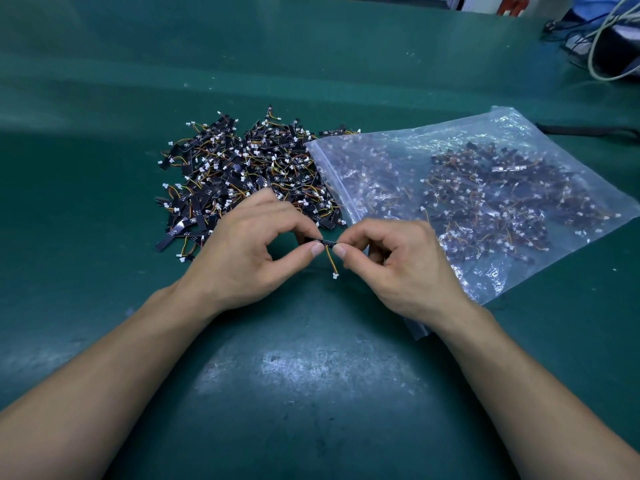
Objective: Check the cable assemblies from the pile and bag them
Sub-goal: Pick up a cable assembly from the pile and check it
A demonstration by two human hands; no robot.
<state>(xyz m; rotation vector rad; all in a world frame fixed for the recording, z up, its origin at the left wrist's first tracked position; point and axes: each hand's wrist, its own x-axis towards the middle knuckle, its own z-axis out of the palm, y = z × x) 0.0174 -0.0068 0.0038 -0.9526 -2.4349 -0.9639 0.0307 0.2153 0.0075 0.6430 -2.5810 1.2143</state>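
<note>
Where the green counter [86, 202] carried the work, the pile [249, 174] of unchecked cable assemblies sat left of centre, a loose tangle of black strips, thin orange and yellow wires and small white plugs. Just in front of its near edge was the left hand [249, 258], fingers curled, its thumb and forefinger pinching the left end of one cable assembly [323, 241] held above the counter. The black strip ran level between the two hands, and its short wire drooped down with the white connector [335, 275] hanging free at the bottom. The right hand [398, 268] mirrored the left, thumb and forefinger nipping the strip's right end, the other fingers folded toward the palm. To the right, partly under that wrist, lay the clear zip bag [485, 202], flat on the counter with many assemblies inside, its zip edge facing the pile and meeting it at the far corner. Whether its mouth stood open could not be told. At the far right, grey and black cords [602, 39] lay well apart from the work.

The step in hand looked to be the check of a single piece. With a large pile unbagged, the task seemed roughly midway. The next move would call for one hand to let go and part the flat bag's lip while the other slid the piece in, keeping the dangling connector off the zip edge.
</note>
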